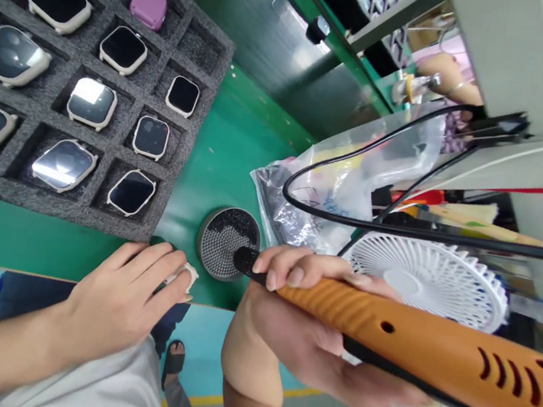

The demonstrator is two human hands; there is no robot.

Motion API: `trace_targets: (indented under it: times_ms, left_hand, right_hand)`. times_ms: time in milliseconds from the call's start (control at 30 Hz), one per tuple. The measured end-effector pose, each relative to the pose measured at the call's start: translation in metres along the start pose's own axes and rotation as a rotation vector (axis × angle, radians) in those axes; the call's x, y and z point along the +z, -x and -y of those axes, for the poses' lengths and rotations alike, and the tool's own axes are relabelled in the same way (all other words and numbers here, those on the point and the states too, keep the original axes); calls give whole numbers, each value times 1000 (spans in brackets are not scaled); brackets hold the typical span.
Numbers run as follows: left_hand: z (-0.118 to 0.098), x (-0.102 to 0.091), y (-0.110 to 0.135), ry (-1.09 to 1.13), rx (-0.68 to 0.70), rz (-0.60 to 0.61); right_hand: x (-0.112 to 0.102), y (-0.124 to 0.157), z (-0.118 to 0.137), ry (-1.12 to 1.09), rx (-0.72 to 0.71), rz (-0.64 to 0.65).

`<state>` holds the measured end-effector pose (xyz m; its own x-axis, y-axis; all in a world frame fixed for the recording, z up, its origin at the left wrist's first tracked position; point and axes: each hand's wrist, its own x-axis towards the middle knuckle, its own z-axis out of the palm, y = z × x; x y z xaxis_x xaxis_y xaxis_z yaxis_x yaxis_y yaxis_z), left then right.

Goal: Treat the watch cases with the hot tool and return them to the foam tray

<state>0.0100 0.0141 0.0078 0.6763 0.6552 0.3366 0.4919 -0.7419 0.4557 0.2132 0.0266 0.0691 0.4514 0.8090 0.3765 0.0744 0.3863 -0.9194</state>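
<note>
My right hand (pixel 305 323) is wrapped round an orange electric screwdriver (pixel 414 338), held slantwise with its black nose toward the left. That nose reaches over the rim of a small round screw dish (pixel 222 264), whose dotted plate has dark tiny screws heaped along the far side. Whether the bit touches a screw cannot be seen. Close to the table's front edge, my left hand (pixel 133 288) has its fingers closed on a cream watch case (pixel 187 278), mostly hidden under them.
At the left lies a grey foam tray (pixel 129 99) with several watches and two purple ones in its pockets. A clear plastic bag (pixel 313 196), a looping black cable (pixel 300 174) and a white fan (pixel 422 279) crowd the right. Another person's arm (pixel 445 76) shows at the back.
</note>
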Motion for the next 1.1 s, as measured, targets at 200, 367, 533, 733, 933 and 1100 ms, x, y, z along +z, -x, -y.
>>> trace_targets:
  times_ms: [200, 367, 533, 733, 933, 1100]
  left_hand:
    - [0, 0, 3, 63, -6, 41]
    - [2, 0, 4, 98, 19, 28]
    - [1, -1, -1, 67, 10, 0]
    - [0, 0, -1, 44, -11, -8]
    - [-1, 3, 3, 34, -24, 19]
    - [0, 4, 2, 47, -27, 7]
  right_hand:
    - [8, 6, 4, -22, 102, -33]
    - [6, 5, 2, -20, 69, -45]
    - [3, 4, 1, -4, 71, -1]
    - [7, 3, 5, 2, 63, -24]
    - [7, 9, 33, 85, 109, 40]
    - [8, 19, 21, -50, -8, 155]
